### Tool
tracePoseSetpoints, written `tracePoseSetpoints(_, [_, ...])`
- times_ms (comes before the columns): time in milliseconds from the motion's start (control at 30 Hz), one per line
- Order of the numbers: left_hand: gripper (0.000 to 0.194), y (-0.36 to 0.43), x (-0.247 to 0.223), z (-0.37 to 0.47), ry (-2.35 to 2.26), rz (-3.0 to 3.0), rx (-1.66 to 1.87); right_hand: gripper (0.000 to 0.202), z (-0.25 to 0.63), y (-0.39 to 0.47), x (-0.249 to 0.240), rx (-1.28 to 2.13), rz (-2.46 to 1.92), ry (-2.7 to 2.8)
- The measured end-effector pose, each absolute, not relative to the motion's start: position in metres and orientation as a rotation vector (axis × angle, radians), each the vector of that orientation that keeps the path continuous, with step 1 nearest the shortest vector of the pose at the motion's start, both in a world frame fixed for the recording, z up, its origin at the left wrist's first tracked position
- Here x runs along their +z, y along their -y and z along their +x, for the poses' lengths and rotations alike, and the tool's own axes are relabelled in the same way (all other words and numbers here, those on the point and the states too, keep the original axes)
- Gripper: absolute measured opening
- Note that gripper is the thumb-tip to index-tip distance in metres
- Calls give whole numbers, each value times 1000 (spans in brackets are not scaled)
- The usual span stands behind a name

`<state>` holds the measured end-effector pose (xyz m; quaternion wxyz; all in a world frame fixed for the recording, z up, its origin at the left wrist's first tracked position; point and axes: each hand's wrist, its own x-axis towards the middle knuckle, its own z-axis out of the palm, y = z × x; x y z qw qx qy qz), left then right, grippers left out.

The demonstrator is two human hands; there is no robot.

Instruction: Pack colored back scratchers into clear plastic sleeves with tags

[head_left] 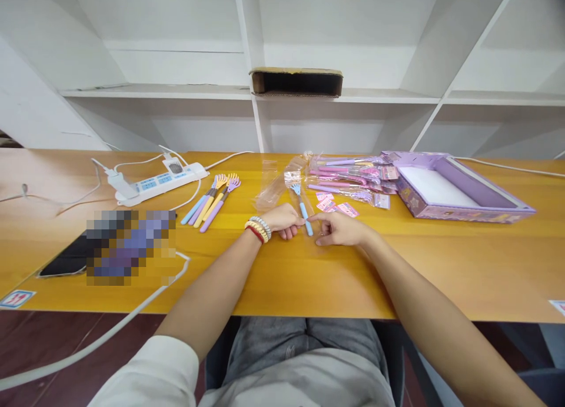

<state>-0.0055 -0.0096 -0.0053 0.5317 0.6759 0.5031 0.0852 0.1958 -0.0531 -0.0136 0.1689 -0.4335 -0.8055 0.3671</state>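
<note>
- Left hand: fingers curled beside the blue back scratcher; whether they pinch film, I cannot tell.
- Right hand: index finger and thumb spread apart, index tip at the scratcher's handle.
- The blue back scratcher lies between both hands, seemingly inside a clear sleeve; bagging looks to be the step.
- Next, I judge, calls for keeping the sleeve flat and its edge aligned.
- Left of that scratcher: four loose back scratchers; right: pink cards, sleeved scratchers.

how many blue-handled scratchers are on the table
2 visible: one blue-handled scratcher between the left hand and right hand, another at the left edge of the bunch by the power strip. More may be hidden in the packaged pile.
</note>
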Motion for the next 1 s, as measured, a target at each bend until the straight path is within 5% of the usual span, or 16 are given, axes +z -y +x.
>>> tracePoseSetpoints(467, [29, 18, -12, -8, -1239, 1796, 235, 48, 198, 51, -18, 1260, -1156, 2111])
tracePoseSetpoints(633, [11, 23, -10, -14, -1120, 1948, 265, 36, 202, 47, -22, 1393, -1158, 1983])
tracePoseSetpoints(1000, [23, 32, -5, -12, -696, 2598, 308, 37, 204, 44, -21, 1098, -1264, 2135])
